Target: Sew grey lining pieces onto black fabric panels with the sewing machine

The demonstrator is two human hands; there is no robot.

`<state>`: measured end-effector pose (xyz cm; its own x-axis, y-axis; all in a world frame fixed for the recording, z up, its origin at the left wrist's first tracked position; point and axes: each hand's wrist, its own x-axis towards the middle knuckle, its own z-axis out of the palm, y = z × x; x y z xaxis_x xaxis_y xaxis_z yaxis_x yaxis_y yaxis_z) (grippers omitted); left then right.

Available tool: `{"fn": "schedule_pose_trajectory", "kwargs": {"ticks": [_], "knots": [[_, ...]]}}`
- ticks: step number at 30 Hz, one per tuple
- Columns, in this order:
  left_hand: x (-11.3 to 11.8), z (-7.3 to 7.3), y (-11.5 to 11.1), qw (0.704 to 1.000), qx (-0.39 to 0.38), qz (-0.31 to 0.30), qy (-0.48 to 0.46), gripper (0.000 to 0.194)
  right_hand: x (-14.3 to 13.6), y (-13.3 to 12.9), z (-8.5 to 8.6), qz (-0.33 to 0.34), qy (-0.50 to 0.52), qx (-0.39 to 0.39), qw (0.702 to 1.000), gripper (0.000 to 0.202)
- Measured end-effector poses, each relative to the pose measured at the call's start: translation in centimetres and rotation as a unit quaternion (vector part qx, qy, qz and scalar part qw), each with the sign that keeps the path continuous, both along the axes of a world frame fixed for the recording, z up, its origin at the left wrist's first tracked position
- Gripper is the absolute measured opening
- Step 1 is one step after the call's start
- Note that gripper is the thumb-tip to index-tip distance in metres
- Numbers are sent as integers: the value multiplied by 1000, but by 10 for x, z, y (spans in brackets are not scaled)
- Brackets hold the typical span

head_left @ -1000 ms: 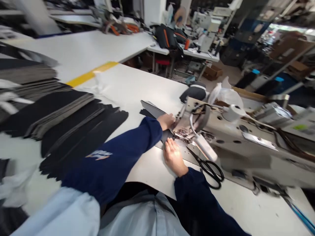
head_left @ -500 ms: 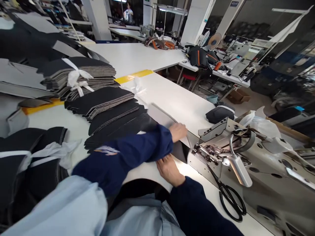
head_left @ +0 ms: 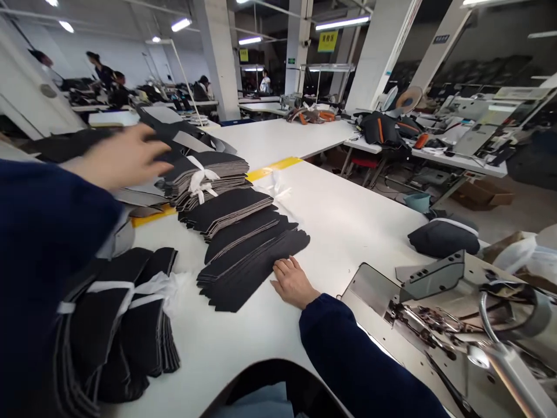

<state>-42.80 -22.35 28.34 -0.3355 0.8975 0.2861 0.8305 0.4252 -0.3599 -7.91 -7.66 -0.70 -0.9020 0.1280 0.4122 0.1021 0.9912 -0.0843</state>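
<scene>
Overall, the white table point(head_left: 348, 232) offered open room between the fanned stack of black pieces point(head_left: 248, 255) and the sewing machine point(head_left: 456, 313) at the right; that strip of bare surface ran back toward the yellow tape point(head_left: 272, 168) crossing the tabletop. The right hand point(head_left: 293, 283) lay flat on the table, palm down, fingers loosely spread and gripping nothing, its fingertips touching the near edge of the fanned stack. The left hand point(head_left: 124, 157) was raised above the table at the left, blurred, fingers extended and open toward the tied bundle point(head_left: 209, 174); whether it touched anything could not be determined. The fanned stack consisted of flat black pieces with grey edges, shingled so that each layer stepped out beyond the next, the lowest pieces showing notched ends at the near side. Behind it the tied bundle was bound with a white strip knotted on top. Another bundle of black pieces point(head_left: 122, 313) with white ties sat at the near left edge of the table, well apart from the right hand. A dark cushion point(head_left: 441, 237) rested at the far right edge of the table, just behind the sewing machine. Further tables and people stood in the background.
</scene>
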Motion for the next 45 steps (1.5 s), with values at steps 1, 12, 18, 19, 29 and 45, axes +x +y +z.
{"fn": "schedule_pose_trajectory", "kwargs": {"ticks": [1, 12, 18, 19, 29, 45], "knots": [[16, -16, 16, 999, -41, -13, -29, 54, 2, -2, 2, -4, 0, 0, 1000, 30], [78, -108, 110, 982, -134, -31, -131, 36, 138, -80, 14, -76, -72, -3, 995, 58], [114, -94, 134, 991, -102, 17, -87, 47, 174, -109, 10, -190, -101, -28, 976, 28], [134, -96, 138, 992, -95, -14, -88, 48, 172, -107, 8, -209, -101, -39, 972, 23], [308, -213, 148, 766, -323, -535, -152, 66, 169, -58, 7, -293, -101, -82, 947, 44], [388, -224, 159, 821, -312, -459, -133, 47, 169, -53, 11, -330, -134, -123, 926, 62]]}}
